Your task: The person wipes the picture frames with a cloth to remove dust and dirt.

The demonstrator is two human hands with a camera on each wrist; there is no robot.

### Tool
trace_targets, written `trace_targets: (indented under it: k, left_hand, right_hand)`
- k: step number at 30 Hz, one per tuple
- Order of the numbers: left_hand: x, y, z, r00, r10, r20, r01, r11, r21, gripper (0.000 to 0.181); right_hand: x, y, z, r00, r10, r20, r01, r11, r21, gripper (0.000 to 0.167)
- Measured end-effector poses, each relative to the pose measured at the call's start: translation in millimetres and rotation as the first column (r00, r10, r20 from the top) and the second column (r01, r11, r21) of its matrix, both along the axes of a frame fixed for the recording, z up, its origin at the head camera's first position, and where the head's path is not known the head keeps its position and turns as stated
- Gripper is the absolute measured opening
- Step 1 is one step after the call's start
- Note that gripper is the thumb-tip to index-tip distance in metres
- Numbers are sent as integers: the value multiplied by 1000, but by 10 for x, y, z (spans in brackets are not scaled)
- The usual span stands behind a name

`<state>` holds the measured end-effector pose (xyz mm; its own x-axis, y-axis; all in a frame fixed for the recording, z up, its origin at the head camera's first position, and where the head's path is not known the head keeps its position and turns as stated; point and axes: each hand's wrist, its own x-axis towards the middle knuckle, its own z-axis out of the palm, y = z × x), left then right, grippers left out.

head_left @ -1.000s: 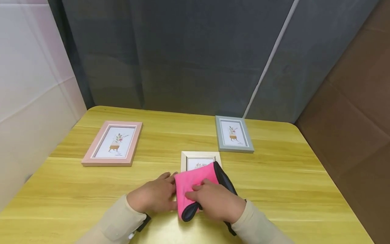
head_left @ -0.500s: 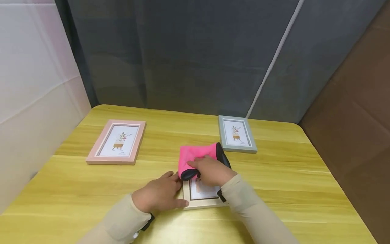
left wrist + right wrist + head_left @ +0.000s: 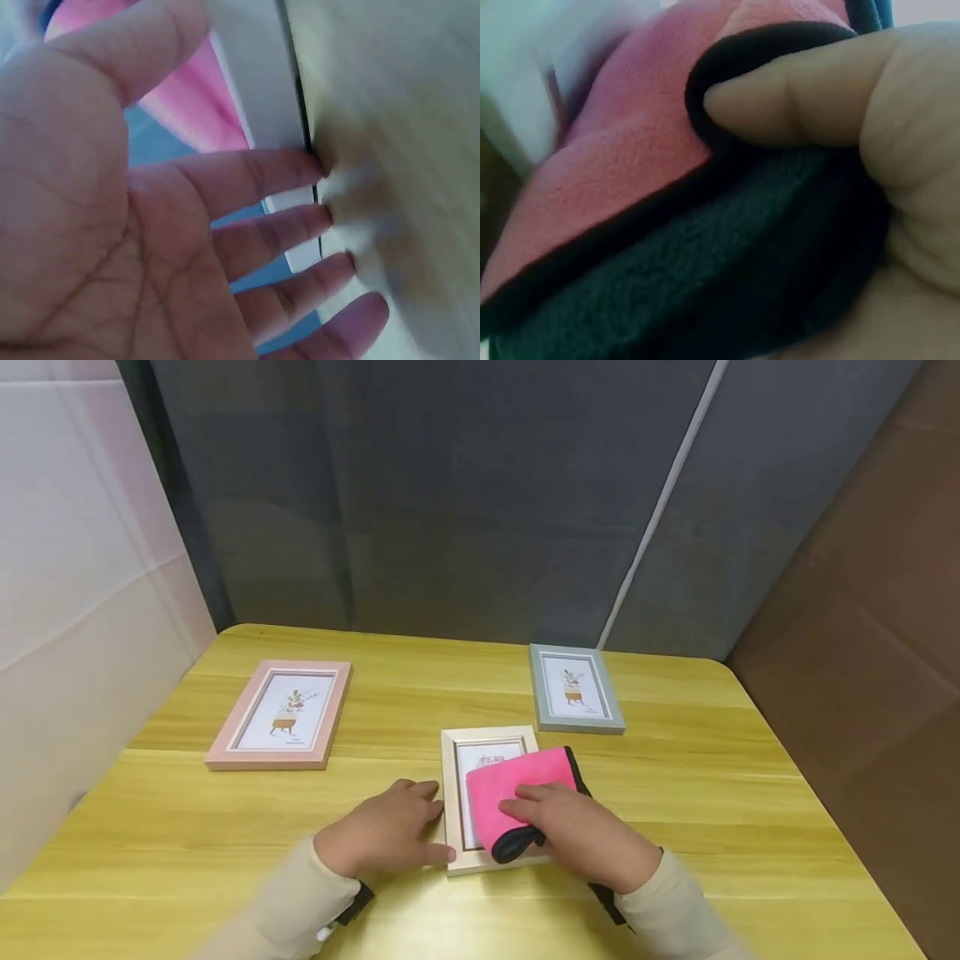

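Note:
A cream photo frame (image 3: 450,777) lies flat on the table in the head view. Across its right part is a folded pink cloth (image 3: 498,785) with black edging, which hides some of the picture. My right hand (image 3: 588,831) grips this cloth; in the right wrist view the thumb (image 3: 780,105) presses into its black-edged fold (image 3: 735,67). Along the frame's left side rests my left hand (image 3: 386,831), thumb at the lower left corner. In the left wrist view its fingers (image 3: 255,176) are extended and spread, their tips by the frame's outer edge.
A pink photo frame (image 3: 225,747) lies at the left of the wooden table (image 3: 712,818). Behind and right of the cream one is a grey-blue photo frame (image 3: 543,693). A dark curtain (image 3: 450,510) hangs behind the table.
My right hand slid the cloth up to the frame's top, then back down and right, uncovering the frame's left side and top. The left hand stays at the frame's left edge.

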<state>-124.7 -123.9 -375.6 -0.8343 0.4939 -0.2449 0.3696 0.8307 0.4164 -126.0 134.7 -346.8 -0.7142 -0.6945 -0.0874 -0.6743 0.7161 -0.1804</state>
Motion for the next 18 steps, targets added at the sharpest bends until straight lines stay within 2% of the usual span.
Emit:
trace_targets:
  k: [3, 6, 10, 14, 16, 18]
  left_hand:
    - [-169, -137, 18, 999, -20, 24, 18, 997, 71, 49]
    - [-383, -215, 9, 999, 40, -7, -38, 990, 139, 34]
    - [-609, -224, -62, 989, 141, -53, -131, 979, 156, 33]
    - [-704, -204, -116, 985, 165, -52, -157, 980, 126, 37]
    - [-722, -206, -130, 982, 178, -55, -171, 979, 110, 38]
    - [-724, -216, -128, 978, 203, -41, -199, 975, 100, 42]
  right_hand:
    - [48, -83, -105, 1000, 23, -6, -23, 998, 58, 45]
    - [52, -142, -173, 999, 33, -40, -30, 997, 75, 44]
    - [27, -197, -198, 999, 25, -28, -23, 999, 44, 49]
    - [53, -258, -166, 1000, -17, -17, 17, 1000, 18, 55]
    - [112, -318, -146, 999, -7, -32, 7, 1000, 1, 58]
    - [195, -403, -144, 998, 41, -53, -41, 999, -1, 62]
